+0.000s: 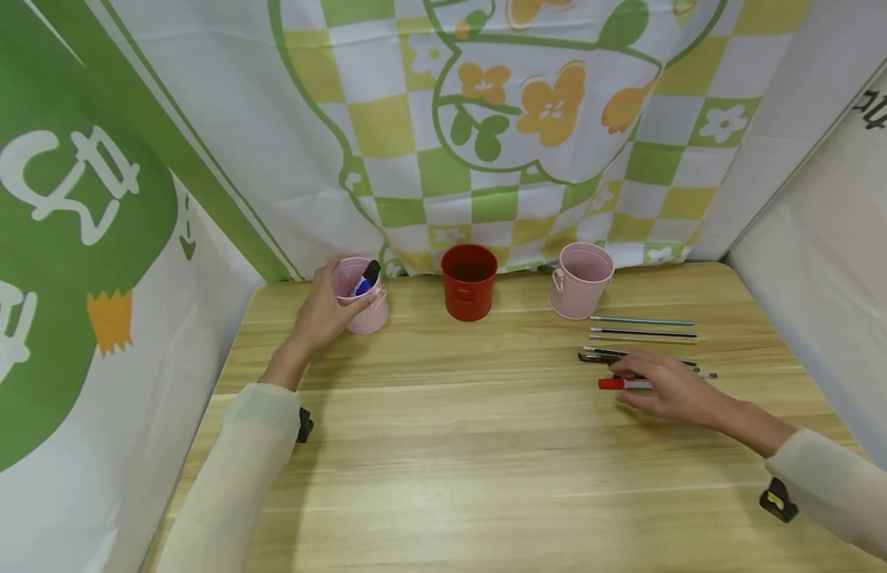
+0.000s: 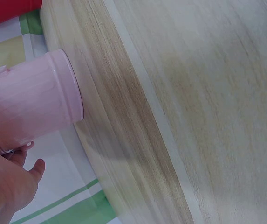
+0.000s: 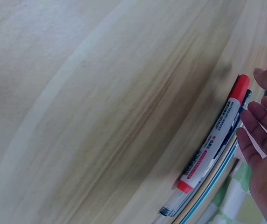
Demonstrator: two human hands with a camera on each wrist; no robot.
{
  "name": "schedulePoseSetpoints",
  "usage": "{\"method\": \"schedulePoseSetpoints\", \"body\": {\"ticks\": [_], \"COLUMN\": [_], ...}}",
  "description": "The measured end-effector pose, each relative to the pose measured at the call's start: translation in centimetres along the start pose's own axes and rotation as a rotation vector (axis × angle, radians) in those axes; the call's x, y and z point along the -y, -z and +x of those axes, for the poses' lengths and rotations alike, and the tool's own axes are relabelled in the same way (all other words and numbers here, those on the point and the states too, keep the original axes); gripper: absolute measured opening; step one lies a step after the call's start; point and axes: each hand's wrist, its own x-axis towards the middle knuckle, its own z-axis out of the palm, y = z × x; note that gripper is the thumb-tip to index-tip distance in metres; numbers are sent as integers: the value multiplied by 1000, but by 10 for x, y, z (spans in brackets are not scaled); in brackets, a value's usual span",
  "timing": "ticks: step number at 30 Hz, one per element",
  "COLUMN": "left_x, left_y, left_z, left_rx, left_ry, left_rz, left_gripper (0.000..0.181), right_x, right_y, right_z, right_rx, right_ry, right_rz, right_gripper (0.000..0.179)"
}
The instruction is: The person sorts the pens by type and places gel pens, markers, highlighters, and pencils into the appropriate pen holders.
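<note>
At the table's left back, my left hand grips the rim of a pink bucket, thumb across its front. A black-capped marker and a blue-capped marker stick up inside it. On the right, my right hand hovers over a whiteboard marker with a red cap. In the right wrist view its loosely bent fingers are apart from that marker, which lies on the wood. Dark pens lie just behind it, partly hidden by the hand.
A red bucket stands at the back middle, and another pink bucket to its right. Several pencils, among them a green pencil, lie in rows before it. Printed cloth hangs behind the wooden table.
</note>
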Motion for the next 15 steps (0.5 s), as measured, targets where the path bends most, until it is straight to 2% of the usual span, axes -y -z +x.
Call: {"method": "schedulePoseSetpoints", "body": {"ticks": [6,15], "left_x": [-3,-6], "left_y": [1,1], "left_z": [-3,-4], "left_rx": [16,27], "left_ry": [23,37], "left_rz": [-15,-22], "left_gripper": [95,95], "right_x": [-1,-5], "right_y": [-2,-7], "right_z": [-5,-10], "right_rx": [4,-24], "right_ry": [-40,-26], "right_rz": [-6,-30], "right_gripper": [39,41]}}
